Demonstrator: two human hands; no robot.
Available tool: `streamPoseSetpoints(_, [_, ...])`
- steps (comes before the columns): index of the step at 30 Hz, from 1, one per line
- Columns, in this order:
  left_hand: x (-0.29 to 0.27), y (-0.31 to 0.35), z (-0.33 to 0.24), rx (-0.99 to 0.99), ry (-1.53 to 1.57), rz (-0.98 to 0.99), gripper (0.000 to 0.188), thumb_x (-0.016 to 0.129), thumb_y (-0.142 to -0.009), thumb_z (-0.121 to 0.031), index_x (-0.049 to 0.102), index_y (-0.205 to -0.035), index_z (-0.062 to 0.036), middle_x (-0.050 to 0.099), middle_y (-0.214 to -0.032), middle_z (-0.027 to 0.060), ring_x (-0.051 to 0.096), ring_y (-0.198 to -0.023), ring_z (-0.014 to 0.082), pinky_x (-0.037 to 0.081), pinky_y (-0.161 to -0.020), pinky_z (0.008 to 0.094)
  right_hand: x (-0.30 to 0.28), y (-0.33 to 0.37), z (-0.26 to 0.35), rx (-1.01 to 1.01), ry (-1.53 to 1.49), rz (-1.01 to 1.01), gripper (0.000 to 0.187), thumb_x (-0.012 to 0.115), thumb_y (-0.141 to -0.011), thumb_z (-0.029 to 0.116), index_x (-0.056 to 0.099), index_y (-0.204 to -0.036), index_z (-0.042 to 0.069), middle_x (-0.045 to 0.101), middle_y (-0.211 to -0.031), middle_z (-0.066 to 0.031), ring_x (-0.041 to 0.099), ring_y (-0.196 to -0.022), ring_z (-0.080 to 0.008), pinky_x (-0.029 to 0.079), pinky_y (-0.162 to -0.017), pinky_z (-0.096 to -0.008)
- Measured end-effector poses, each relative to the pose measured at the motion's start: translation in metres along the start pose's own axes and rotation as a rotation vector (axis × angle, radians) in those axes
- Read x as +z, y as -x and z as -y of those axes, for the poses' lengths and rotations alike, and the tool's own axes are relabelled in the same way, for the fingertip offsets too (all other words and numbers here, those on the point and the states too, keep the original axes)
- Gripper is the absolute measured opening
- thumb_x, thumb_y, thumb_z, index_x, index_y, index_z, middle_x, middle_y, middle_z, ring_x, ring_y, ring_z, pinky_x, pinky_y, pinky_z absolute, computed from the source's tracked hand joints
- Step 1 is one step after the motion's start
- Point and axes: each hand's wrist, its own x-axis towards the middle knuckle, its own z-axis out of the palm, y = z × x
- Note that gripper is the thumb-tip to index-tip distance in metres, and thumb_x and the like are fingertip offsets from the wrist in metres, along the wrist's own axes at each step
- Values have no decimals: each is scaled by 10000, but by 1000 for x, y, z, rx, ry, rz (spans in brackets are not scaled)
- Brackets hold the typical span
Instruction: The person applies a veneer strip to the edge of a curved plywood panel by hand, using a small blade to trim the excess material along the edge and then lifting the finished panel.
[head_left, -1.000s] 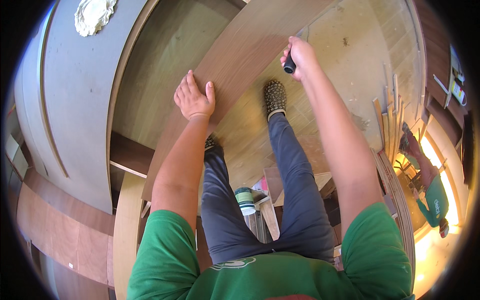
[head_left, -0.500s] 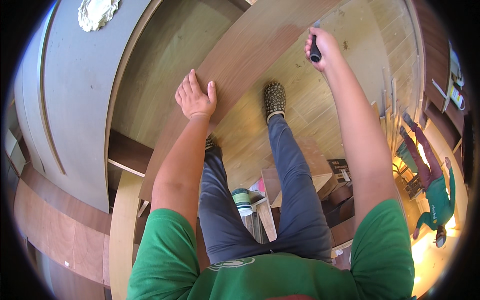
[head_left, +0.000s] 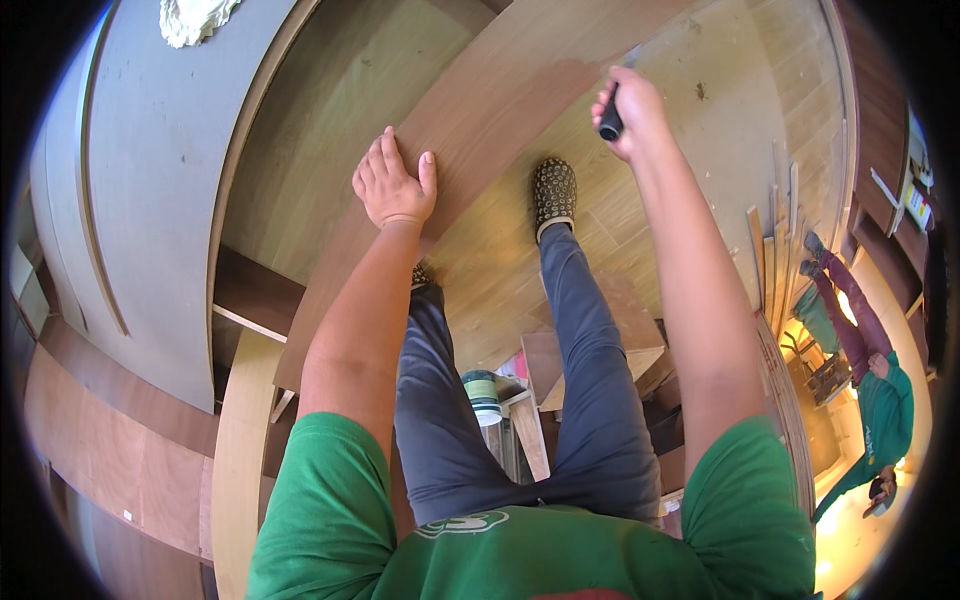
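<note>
My left hand [head_left: 393, 184] lies flat with fingers spread on a long brown wood-grain board [head_left: 440, 130] that runs diagonally across the view. My right hand [head_left: 634, 112], just off the board's right edge, is closed round the black handle of a tool [head_left: 611, 125]. A thin pale tip shows beyond the fist, too blurred to name its kind. Near this tip a slightly darker patch marks the board's surface.
On the grey panel [head_left: 170, 180] at left sits a crumpled white lump [head_left: 195, 15]. Between my legs stand a green-and-white tub [head_left: 483, 395] and a wooden box [head_left: 548, 360]. Thin wood strips [head_left: 775, 260] lean at right, where another person [head_left: 885, 410] in green stands.
My right hand with the tool has moved slightly left and back toward me. My left hand stays on the board. The other person's arms and head have shifted.
</note>
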Motion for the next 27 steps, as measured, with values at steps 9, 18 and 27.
streamPoseSetpoints(9, [-2, 0, 0, -8, 10, -5, 716, 513, -901, -558, 386, -1471, -143, 500, -1393, 91, 445, -1285, 304, 262, -1114, 470, -19, 35, -9, 25, 9, 15, 234, 528, -994, 319, 479, -875, 123, 505, -603, -18, 492, -478, -151, 407, -413, -288])
streamPoseSetpoints(18, [1, -2, -1, -8, 10, 0, 722, 512, -897, -564, 381, -1472, -146, 498, -1394, 92, 436, -1297, 301, 255, -1119, 476, 15, 12, -20, 36, -18, -33, 204, 521, -990, 282, 482, -887, 110, 517, -629, -48, 507, -502, -182, 437, -452, -310])
streamPoseSetpoints(27, [-3, -1, -2, -19, 32, 9, 716, 509, -900, -561, 388, -1472, -147, 494, -1401, 89, 427, -1307, 295, 249, -1128, 468, 17, 10, -39, 68, 37, -24, 205, 491, -996, 273, 474, -902, 92, 510, -645, -68, 506, -482, -206, 444, -440, -350])
